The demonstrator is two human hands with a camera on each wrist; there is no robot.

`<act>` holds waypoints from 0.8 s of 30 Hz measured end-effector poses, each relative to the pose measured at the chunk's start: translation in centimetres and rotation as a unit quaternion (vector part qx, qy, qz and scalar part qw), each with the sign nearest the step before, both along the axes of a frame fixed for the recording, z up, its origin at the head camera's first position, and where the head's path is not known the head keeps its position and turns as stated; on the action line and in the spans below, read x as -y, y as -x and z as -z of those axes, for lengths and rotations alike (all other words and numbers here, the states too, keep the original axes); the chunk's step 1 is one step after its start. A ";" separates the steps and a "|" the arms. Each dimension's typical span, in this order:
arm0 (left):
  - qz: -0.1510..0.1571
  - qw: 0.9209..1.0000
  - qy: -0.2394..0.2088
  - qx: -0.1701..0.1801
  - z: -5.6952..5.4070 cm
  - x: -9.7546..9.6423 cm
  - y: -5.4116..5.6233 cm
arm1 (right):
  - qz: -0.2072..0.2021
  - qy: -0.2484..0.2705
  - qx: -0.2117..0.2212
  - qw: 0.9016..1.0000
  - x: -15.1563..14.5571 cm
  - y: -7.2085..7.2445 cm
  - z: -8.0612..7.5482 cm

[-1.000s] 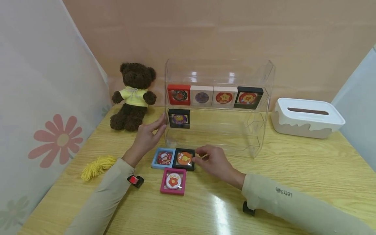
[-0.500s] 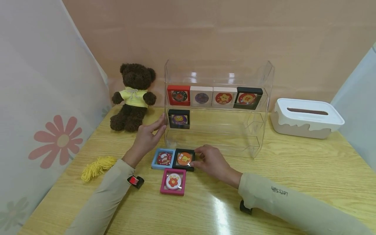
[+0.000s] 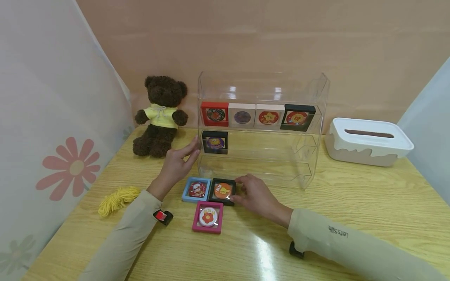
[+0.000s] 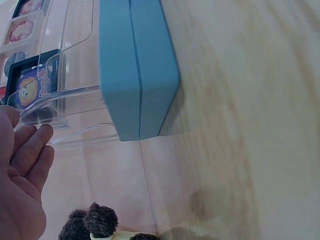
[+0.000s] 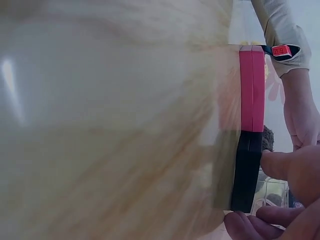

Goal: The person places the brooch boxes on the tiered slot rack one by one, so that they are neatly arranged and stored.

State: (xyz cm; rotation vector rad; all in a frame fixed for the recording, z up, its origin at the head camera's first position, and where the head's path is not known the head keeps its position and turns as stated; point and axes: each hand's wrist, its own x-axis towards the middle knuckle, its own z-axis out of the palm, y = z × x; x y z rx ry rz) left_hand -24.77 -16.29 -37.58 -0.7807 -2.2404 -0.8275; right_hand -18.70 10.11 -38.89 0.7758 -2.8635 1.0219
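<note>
My left hand (image 3: 177, 162) touches the left side of a clear acrylic display rack (image 3: 260, 168) with fairly straight fingers, as the left wrist view also shows. My right hand (image 3: 258, 195) pinches the right side of a black square frame (image 3: 222, 191) holding an orange thumbs-up badge. Its thumb is at the near corner and its fingers at the far one. The black frame lies on the table, close beside a light blue frame (image 3: 196, 189) with a red badge. Nearer the person lies a pink frame (image 3: 207, 217) with a flower badge.
Several framed badges stand in the rack's upper row, including a red frame (image 3: 215, 114); below is one black frame (image 3: 215, 142). A teddy bear (image 3: 161, 113) sits left of the rack, a white tissue box (image 3: 368, 140) right. Yellow yarn (image 3: 118, 200) lies at the left.
The black frame has shifted slightly to the right and turned a little under my right hand. My left hand stays at the rack's side.
</note>
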 end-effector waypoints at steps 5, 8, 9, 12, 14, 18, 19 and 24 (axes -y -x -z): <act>-0.001 1.000 -0.001 -0.002 -0.1 -0.1 -0.1 | 0.001 -0.005 0.001 1.000 -0.4 -0.3 0.1; 0.000 1.000 -0.001 0.001 -0.2 -0.1 -0.1 | -0.001 -0.008 0.008 1.000 -0.6 -0.5 0.1; -0.001 1.000 0.000 0.003 -0.2 -0.2 -0.1 | -0.003 -0.009 0.010 1.000 -0.7 -0.5 0.1; -0.002 1.000 -0.001 0.004 -0.2 -0.1 -0.1 | -0.011 -0.006 0.015 1.000 -0.8 -0.5 0.1; -0.003 1.000 0.000 0.004 -0.1 -0.1 0.0 | -0.017 0.002 0.018 1.000 -0.8 -0.6 0.1; -0.003 1.000 0.000 0.004 0.0 -0.1 0.0 | -0.024 0.024 0.026 0.999 -0.9 -0.5 0.2; -0.003 1.000 -0.001 0.005 0.0 -0.1 0.0 | -0.024 0.028 0.028 0.999 -0.9 -0.5 0.2; 0.002 1.000 -0.004 0.006 -0.1 -0.1 -0.1 | -0.016 0.042 0.022 0.999 -0.8 -0.6 0.4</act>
